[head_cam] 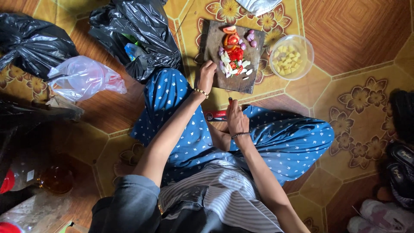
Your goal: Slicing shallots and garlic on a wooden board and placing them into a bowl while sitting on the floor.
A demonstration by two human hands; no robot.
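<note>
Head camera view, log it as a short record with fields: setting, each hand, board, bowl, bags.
setting: person seated on a patterned floor
left hand: resting on the cutting board's near edge
right hand: closed on a red-handled tool, kind unclear
cutting board: wooden, with cut tomato and shallots
bowl: clear, yellow cubes inside
bags: black bag, clear bag on the floor

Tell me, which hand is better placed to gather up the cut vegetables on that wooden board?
Probably the left hand: it already rests on the edge of the cutting board, right beside the cut vegetables. The right hand sits back near the lap, off the board, and appears to be holding a red-handled tool.
</note>
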